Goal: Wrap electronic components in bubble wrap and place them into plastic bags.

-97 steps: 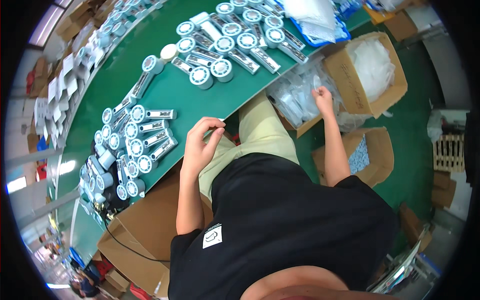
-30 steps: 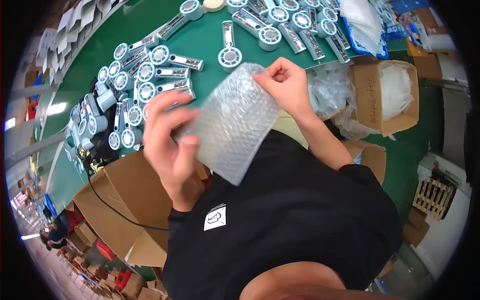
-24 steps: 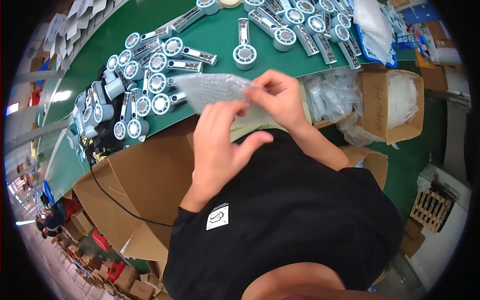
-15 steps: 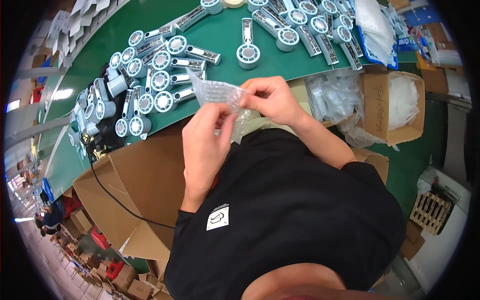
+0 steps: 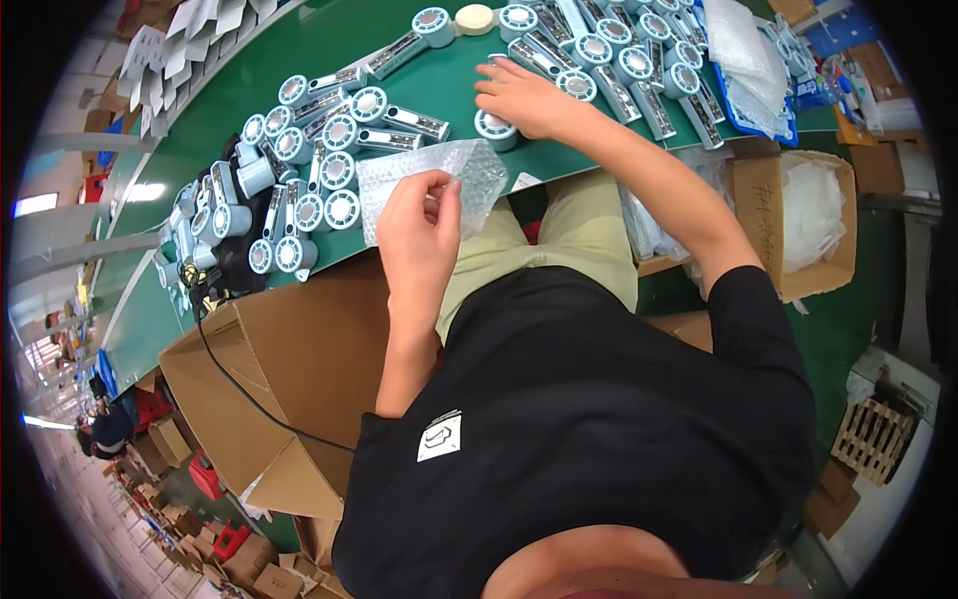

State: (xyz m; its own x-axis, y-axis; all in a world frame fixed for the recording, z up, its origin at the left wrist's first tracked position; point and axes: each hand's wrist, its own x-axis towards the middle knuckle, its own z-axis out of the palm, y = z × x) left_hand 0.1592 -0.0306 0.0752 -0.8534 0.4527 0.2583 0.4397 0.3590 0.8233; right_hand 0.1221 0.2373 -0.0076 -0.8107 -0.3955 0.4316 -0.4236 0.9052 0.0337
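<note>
My left hand (image 5: 419, 218) pinches the lower edge of a clear bubble-wrap bag (image 5: 469, 170), which spreads over the table's near edge. My right hand (image 5: 526, 98) reaches across the handle of a single light-blue handheld device (image 5: 496, 132), its fingers curled over it. The device's round, vented head shows below the hand, while most of its handle is hidden. To the left lies a group of similar devices (image 5: 339, 133) with round heads and uncovered inner parts in their handles. More of them (image 5: 636, 65) crowd the table to the right.
Bubble-wrap sheets (image 5: 743, 60) lie on a blue tray at the far right. A cardboard box (image 5: 756, 225) with white packing stands right of my legs. An open carton (image 5: 299, 349) sits below the table's left side. A pale round disc (image 5: 475, 18) lies at the back.
My right hand has let go of the bubble-wrap bag and moved up and away onto the single device. The left hand keeps the bag, which is now spread flatter near the table edge.
</note>
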